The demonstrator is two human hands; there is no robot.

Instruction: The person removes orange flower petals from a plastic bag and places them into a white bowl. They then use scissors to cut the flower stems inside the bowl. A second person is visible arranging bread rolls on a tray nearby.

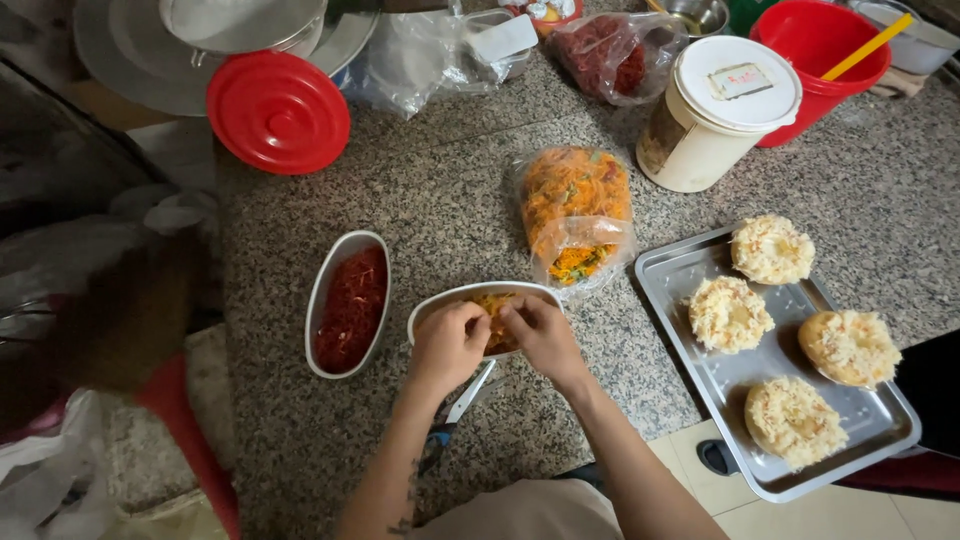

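Both hands meet over a white oval dish (pixel 445 299) holding orange shreds on the granite counter. My left hand (pixel 448 343) has its fingers curled and pinched at the dish's middle. My right hand (pixel 541 333) mirrors it, fingertips touching the orange shreds (pixel 492 305). What the fingers pinch is hidden between them. A second white oval dish (pixel 330 275) filled with red shreds lies to the left. Scissors (pixel 460 403) lie on the counter under my left wrist.
A clear bag of orange shreds (pixel 577 212) lies behind the dish. A steel tray (pixel 700 375) at the right carries several crumb-coated rings (pixel 730 313). Farther back stand a cream lidded jar (pixel 715 112), a red bucket (pixel 818 45), a red lid (pixel 278 112) and a bag of red shreds (pixel 610 55).
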